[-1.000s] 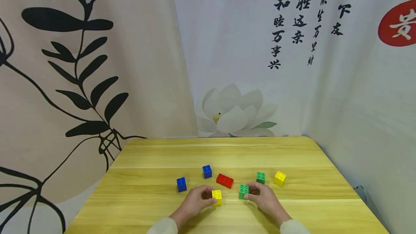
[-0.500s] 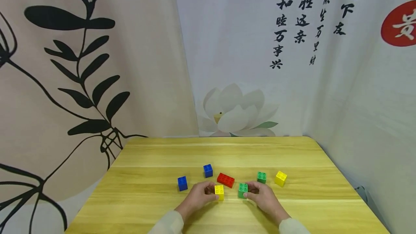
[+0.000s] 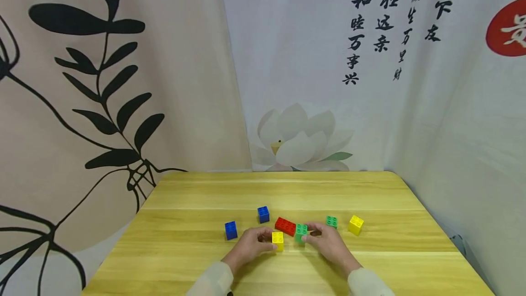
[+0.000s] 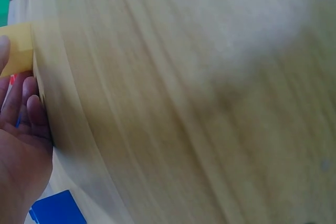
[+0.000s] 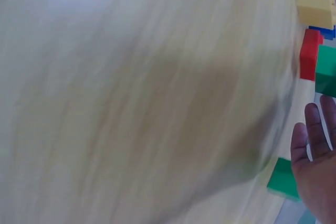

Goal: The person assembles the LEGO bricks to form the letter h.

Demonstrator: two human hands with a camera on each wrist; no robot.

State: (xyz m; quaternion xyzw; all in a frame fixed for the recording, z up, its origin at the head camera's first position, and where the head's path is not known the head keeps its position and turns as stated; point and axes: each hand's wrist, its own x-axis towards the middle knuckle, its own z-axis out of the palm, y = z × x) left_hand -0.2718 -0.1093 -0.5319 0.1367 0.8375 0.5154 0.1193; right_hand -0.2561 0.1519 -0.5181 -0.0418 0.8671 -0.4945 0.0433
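Backdrop: printed cloth hangings (image 3: 123, 81) stand behind and to both sides, with black leaf sprays on the left, a pale lotus (image 3: 302, 138) in the middle and black brush characters on the right.
Table: a light wooden table (image 3: 287, 191) with a striped grain bears all the bricks; in both wrist views it shows as blurred wood.
Left hand: the left hand (image 3: 250, 245) rests on the table near its front edge, fingers curled round the small yellow plastic studded brick (image 3: 277, 240), which stands on the wood just in front of the red brick.
Right hand: the right hand (image 3: 324, 243) holds the small green plastic studded brick (image 3: 301, 231) pinched between thumb and fingers, raised a little and tilted, touching or almost touching the right end of the red brick; which, I cannot tell.
Red brick: a long flat red plastic studded brick (image 3: 285, 226) lies between the two hands, slightly skewed.
Blue bricks: one blue plastic brick (image 3: 231, 230) stands left of the left hand, another blue brick (image 3: 263, 214) further back, near the red one.
Right-side bricks: a second green brick (image 3: 331, 221) sits just behind the right hand, and a second yellow brick (image 3: 355, 224) near it to the right.
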